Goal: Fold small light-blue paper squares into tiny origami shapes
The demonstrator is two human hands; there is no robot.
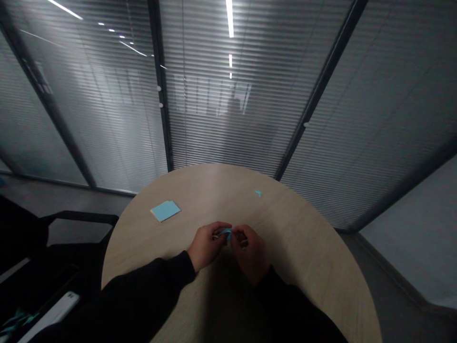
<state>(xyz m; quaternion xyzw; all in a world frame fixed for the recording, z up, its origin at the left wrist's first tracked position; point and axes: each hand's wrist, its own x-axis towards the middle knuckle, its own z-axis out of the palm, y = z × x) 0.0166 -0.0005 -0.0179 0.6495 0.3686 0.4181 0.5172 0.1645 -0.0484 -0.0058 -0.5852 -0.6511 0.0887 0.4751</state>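
place: office meeting room | signs: glass partition walls (221, 138) with inset blinds | round wood-veneer table (214, 183) | black office chair (82, 218)

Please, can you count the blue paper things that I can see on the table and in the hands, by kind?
Blue note pad: 1
Loose blue paper scrap: 1
Held blue paper piece: 1
Total: 3

Left hand (206, 246), right hand (250, 253), pinching together
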